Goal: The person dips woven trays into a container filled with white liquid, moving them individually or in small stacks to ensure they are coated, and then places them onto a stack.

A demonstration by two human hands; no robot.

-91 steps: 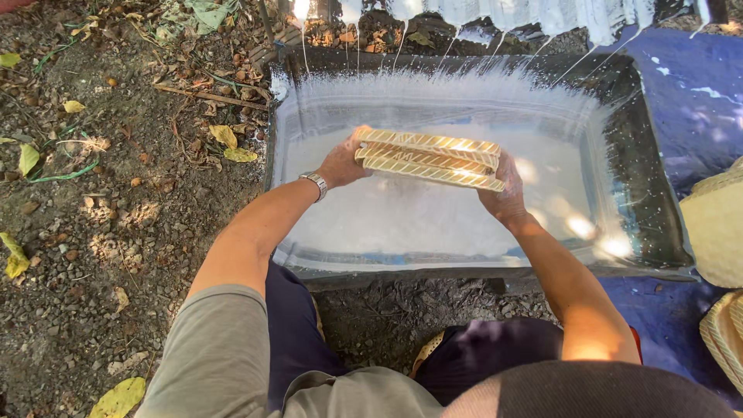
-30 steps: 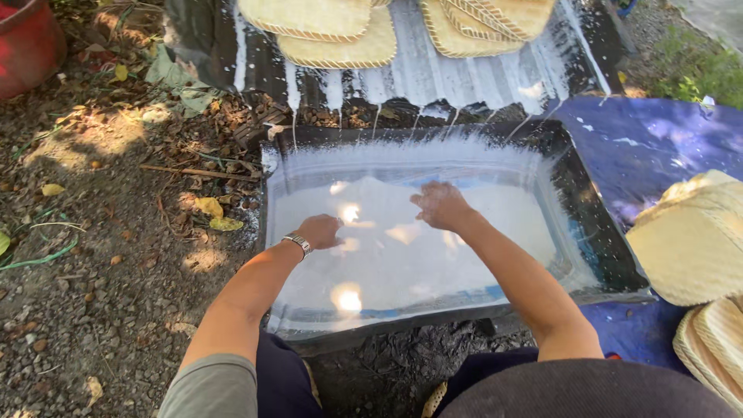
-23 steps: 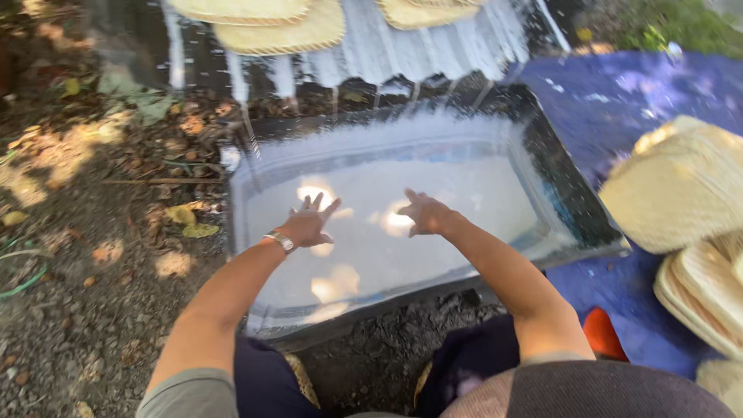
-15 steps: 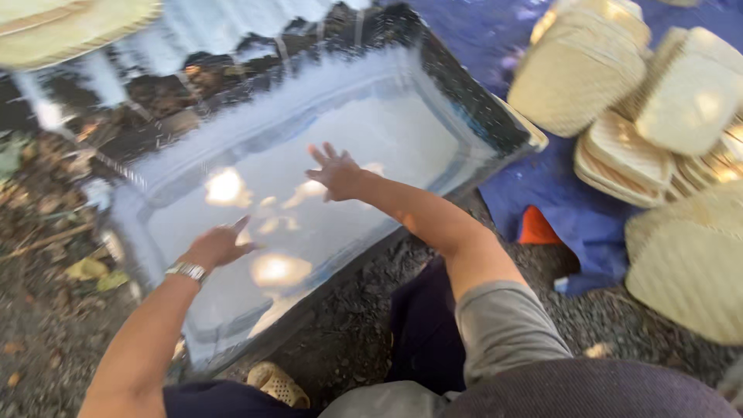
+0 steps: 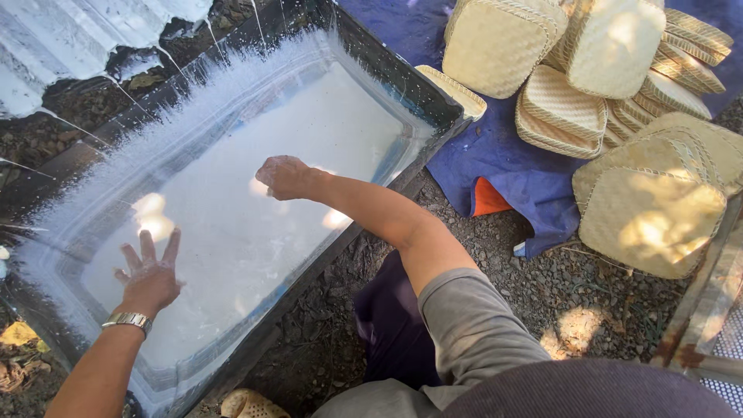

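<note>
A wide, shallow rectangular trough lined with black plastic sheeting (image 5: 402, 81) lies on the ground, filled with a smooth, opaque milky-white liquid (image 5: 309, 131) that carries bright patches of sunlight. White streaks and spatter run up the far lining above the liquid.

The left hand (image 5: 148, 279) is spread flat and open over the liquid near the trough's near-left end, its fingers (image 5: 145, 246) splayed apart and pointing away from the body, holding nothing; a silver metal-link wristwatch (image 5: 128, 319) circles the wrist just behind them. Whether the palm touches the liquid cannot be told.

The right hand (image 5: 285, 176) hangs over the middle of the liquid, fingers curled loosely inward toward the palm, gripping nothing that shows. Beyond these fingers the white surface runs on to the trough's far corner.

To the right of the right fingers, past the trough's rim, a crumpled blue tarpaulin (image 5: 503, 174) covers the gravel, with an orange scrap (image 5: 489, 198) at its near edge. On it stands a pile of pale straw-coloured woven bamboo trays (image 5: 611, 116), squarish with rounded corners and a tight plaited texture, stacked and leaning against one another. Dark, coarse gravel ground (image 5: 542, 286) lies nearer the body. A rusty metal frame (image 5: 704, 302) shows at the lower right.
</note>
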